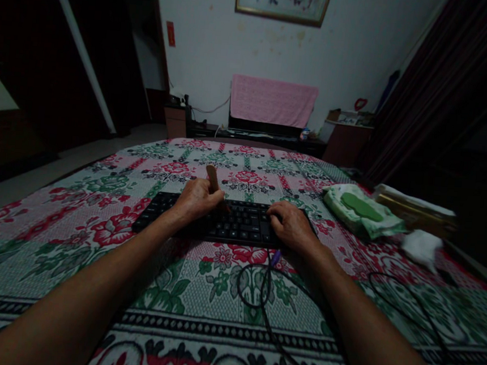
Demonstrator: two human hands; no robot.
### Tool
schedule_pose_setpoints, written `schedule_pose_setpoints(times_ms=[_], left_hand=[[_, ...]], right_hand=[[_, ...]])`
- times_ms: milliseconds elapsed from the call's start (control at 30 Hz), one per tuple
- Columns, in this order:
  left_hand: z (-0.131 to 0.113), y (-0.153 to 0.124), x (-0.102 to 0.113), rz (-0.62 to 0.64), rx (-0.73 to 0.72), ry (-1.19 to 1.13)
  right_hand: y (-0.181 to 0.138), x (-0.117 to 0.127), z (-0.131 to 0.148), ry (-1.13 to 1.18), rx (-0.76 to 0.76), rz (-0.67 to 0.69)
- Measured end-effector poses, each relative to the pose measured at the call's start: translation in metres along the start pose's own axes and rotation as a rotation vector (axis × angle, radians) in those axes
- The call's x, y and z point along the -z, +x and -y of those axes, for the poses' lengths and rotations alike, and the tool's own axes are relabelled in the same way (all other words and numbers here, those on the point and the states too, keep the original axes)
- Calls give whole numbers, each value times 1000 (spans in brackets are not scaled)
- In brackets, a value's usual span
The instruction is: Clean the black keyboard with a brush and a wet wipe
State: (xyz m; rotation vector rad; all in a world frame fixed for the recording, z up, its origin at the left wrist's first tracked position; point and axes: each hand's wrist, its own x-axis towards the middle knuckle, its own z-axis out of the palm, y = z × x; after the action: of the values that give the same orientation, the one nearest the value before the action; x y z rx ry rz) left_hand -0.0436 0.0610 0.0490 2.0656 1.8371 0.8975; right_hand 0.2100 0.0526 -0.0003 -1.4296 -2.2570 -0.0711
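A black keyboard [240,223] lies flat on the patterned tablecloth in front of me. My left hand [197,197] is closed around a tool with a flat, rounded wooden handle [212,175] that sticks up above the fist. Its brownish lower end comes down at the keys beside my thumb; I cannot make out what kind of end it is. At the keyboard's right end, my right hand [290,223] grips the edge with bent fingers, the thumb on the near side. My hands hide parts of the keys.
A black cable [266,298] loops on the tablecloth [218,277] near me, beside a small purple object [276,257]. To the right lie a green-and-white wipes pack [360,210], crumpled white tissue [421,247] and a gold-coloured box [415,212]. A pink cloth [273,101] hangs beyond the table.
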Motion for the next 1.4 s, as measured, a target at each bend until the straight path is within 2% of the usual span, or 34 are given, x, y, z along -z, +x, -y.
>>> schedule_pose_setpoints(times_ms=[100,167,233,333,433,533,633,833,967,1067,1133,1267,1400], left_hand=[[5,3,5,-58,-5,74],[7,5,5,-101,-7,36],[7,6,1,-108,-24,-106],[6,5,-13,-54,-81,-389],[4,3,-26,21,-110,-511],[5,2,-33,68,-128,-506],[7,3,-31,91,-135,-435],[1,5,-8,-33,-57,-107],[-2,3,-11,-46,-30,-195],[2,3,-21,12,-99,-284],[5,3,-23,15,-126,-251],[4,4,-11,-75,-86,-81],[-4,2,-10,-86,-37,-234]], right_hand=[[0,0,0,-1,-2,2],[0,0,-1,-5,4,2],[0,0,-1,-8,7,-3],[0,-1,-1,-3,10,-17],[0,0,1,-1,6,-11],[0,1,1,-3,5,-4],[0,1,1,-5,0,-1],[0,1,1,-1,-4,1],[0,0,0,-3,3,0],[0,0,0,2,0,-1],[-1,0,0,4,-5,0],[-1,0,0,3,-10,3],[-1,0,0,9,-8,-11]])
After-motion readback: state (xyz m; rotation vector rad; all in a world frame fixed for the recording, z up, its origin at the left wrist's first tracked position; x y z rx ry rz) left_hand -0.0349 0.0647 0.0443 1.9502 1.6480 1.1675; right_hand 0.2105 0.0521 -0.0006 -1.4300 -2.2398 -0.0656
